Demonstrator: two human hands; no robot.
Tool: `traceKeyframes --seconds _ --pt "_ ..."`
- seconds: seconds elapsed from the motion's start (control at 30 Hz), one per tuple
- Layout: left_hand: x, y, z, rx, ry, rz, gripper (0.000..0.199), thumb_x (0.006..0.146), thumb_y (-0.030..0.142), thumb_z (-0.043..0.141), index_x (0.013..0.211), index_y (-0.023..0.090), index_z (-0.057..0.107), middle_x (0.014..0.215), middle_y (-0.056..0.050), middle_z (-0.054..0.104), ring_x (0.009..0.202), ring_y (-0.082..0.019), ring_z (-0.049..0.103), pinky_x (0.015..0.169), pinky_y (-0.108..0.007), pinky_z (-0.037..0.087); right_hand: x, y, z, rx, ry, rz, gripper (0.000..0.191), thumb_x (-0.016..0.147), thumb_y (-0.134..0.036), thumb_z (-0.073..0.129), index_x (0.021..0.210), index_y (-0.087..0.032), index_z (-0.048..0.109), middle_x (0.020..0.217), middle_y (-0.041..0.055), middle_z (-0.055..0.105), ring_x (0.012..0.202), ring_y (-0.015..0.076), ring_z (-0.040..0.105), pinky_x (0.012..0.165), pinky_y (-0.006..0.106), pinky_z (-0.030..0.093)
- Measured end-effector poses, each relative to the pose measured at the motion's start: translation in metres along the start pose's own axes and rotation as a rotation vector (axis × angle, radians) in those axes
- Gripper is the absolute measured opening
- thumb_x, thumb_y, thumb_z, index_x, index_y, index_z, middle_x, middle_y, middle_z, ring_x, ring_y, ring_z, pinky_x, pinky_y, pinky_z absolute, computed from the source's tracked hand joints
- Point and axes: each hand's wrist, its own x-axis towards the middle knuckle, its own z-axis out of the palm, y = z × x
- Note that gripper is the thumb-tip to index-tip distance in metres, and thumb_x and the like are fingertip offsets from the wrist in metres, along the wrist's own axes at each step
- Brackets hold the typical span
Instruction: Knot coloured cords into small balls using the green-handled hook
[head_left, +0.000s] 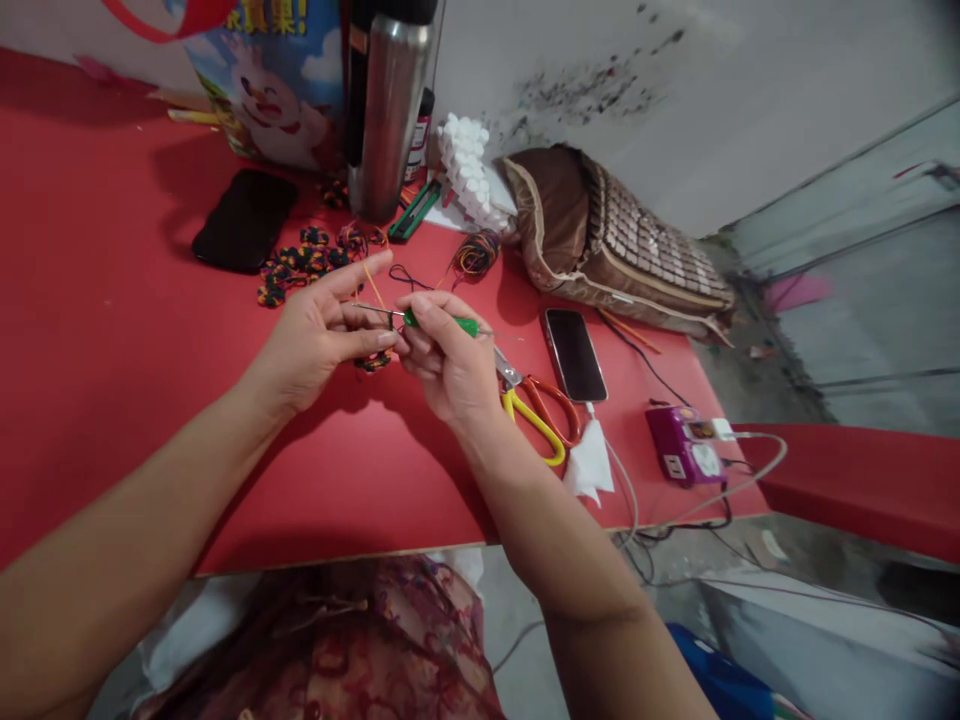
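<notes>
My right hand [448, 350] is closed around the green handle of a crochet hook [465, 326], whose thin metal shaft points left. Between the thumb and fingers of my left hand [319, 330] is a small dark and orange crocheted piece [373, 361], mostly hidden by the fingers. An orange yarn strand [373, 284] runs up over my raised left index finger. Beyond that hand lies a heap of dark, orange and red crocheted pieces [289, 264]. A ball of dark multicolored yarn [477, 254] sits past my right hand.
Scissors [534, 406] with red and yellow handles lie right of my right hand, near a charging phone [575, 354] and a purple power adapter [684, 443]. A black phone [245, 220], steel thermos [391, 115], green cutter [415, 211] and brown cushion [555, 215] stand or lie toward the back.
</notes>
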Motion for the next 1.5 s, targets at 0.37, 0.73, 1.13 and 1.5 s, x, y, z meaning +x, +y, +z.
traceKeyframes --seconds 0.37,0.73,1.13,1.5 --pt "0.006 -0.011 -0.005 -0.03 0.031 0.027 0.126 0.065 0.01 0.095 0.176 0.01 0.035 0.077 0.002 0.082 0.07 -0.019 0.078 0.067 -0.026 0.058 0.005 0.007 -0.004 -0.027 0.024 0.038 0.038 0.071 -0.052 0.1 0.08 -0.022 0.078 0.055 -0.008 0.055 0.05 0.0062 0.042 0.045 0.02 0.025" --pt "0.01 -0.018 -0.008 -0.05 0.041 0.028 0.133 0.063 0.011 0.096 0.179 0.009 0.03 0.076 0.002 0.08 0.068 -0.015 0.073 0.069 -0.024 0.057 0.008 0.01 -0.01 -0.227 -0.045 -0.107 0.014 0.08 -0.036 0.095 0.089 -0.027 0.088 0.091 -0.0002 0.082 0.084 0.0135 0.07 0.081 0.028 0.06" --pt "0.007 -0.023 -0.004 -0.129 0.026 0.015 0.07 0.063 0.017 0.105 0.126 0.021 0.077 0.081 0.003 0.076 0.073 -0.015 0.071 0.071 -0.028 0.055 0.019 0.001 -0.017 -0.008 0.074 -0.068 0.041 0.07 -0.051 0.099 0.098 -0.027 0.081 0.085 -0.0029 0.078 0.06 0.0079 0.052 0.05 0.023 0.036" --pt "0.007 -0.019 -0.001 0.013 0.134 0.132 0.027 0.077 0.02 0.097 0.101 0.02 0.085 0.075 0.002 0.073 0.067 -0.011 0.065 0.069 -0.025 0.053 0.015 0.007 -0.015 -0.098 0.031 -0.189 0.019 0.086 -0.038 0.09 0.098 -0.025 0.084 0.075 -0.0062 0.074 0.054 0.0056 0.055 0.05 0.023 0.041"
